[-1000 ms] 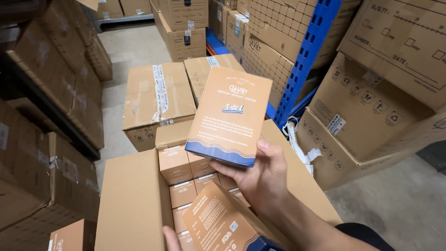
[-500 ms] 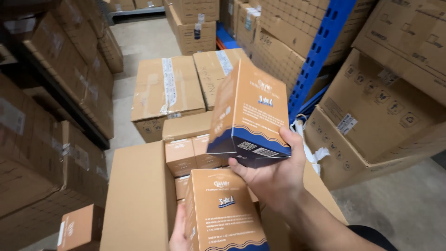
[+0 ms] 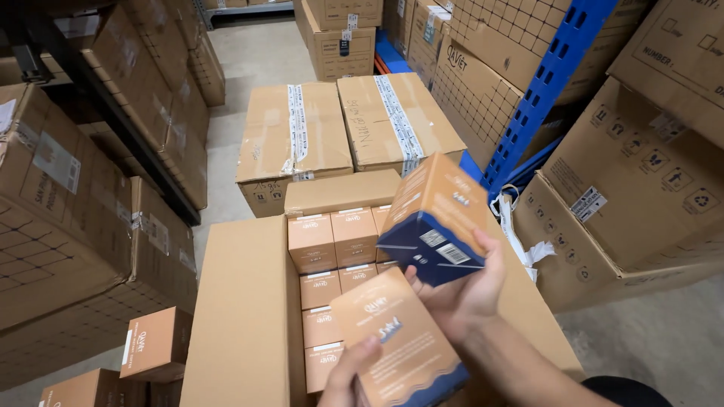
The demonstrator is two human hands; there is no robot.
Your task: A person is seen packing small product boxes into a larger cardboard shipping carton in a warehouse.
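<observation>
Here, the right hand (image 3: 460, 290) grips a tan retail box with a navy end (image 3: 437, 222), tilted so its navy bottom, with two white barcode stickers, faces the camera; fingers wrap its lower right edge. The left hand (image 3: 348, 373), low at the near edge, holds a second tan box (image 3: 400, 347) from below, thumb on its near face; this one lies flatter, with a small blue patch mid-face and a navy band at its near end. Both boxes are held above the open carton (image 3: 241, 316), apart from each other.

Inside the carton: rows of matching small tan boxes (image 3: 332, 241) standing upright, white-topped labels showing, the right side partly hidden by the hands.

Risk, as judged: the upper box rests largely on fingertips at one corner; a slackened grip could let it tip and drop onto the packed rows, denting corners. The lower box, held near one end, could slide off the palm.

Outward: two sealed brown cartons (image 3: 347, 132) just beyond, each with a white tape strip down the lid. Blue rack upright (image 3: 554, 83) far right. Large brown cartons with black handling symbols (image 3: 641, 173) at right. Loose tan boxes (image 3: 154, 343) near left on the floor.
</observation>
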